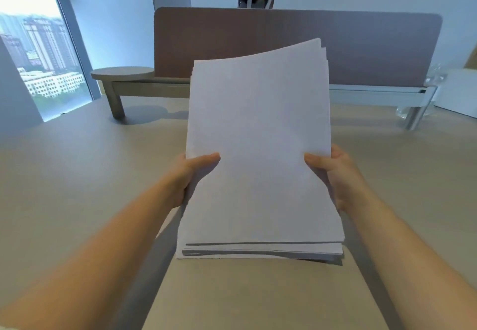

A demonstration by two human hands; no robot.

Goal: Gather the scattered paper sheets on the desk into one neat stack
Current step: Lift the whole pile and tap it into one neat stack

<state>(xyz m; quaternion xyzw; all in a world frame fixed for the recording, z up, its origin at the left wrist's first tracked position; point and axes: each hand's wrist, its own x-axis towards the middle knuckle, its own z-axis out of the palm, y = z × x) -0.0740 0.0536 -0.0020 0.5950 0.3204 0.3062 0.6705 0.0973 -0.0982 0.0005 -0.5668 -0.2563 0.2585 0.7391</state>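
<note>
Paper stack (259, 136) between both hands

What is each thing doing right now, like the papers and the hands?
Paper stack: gathered, tilted up, bottom edge on or near the desk, edges not quite even.
Left hand: grips the stack's left edge.
Right hand: grips its right edge.
Shelf: standing on the desk.

A pale wooden desk (77, 174) carries a low riser shelf (144, 87) along its far edge.

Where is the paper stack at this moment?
In the head view's centre, the paper stack is held between the left hand and right hand, over the desk.
</note>
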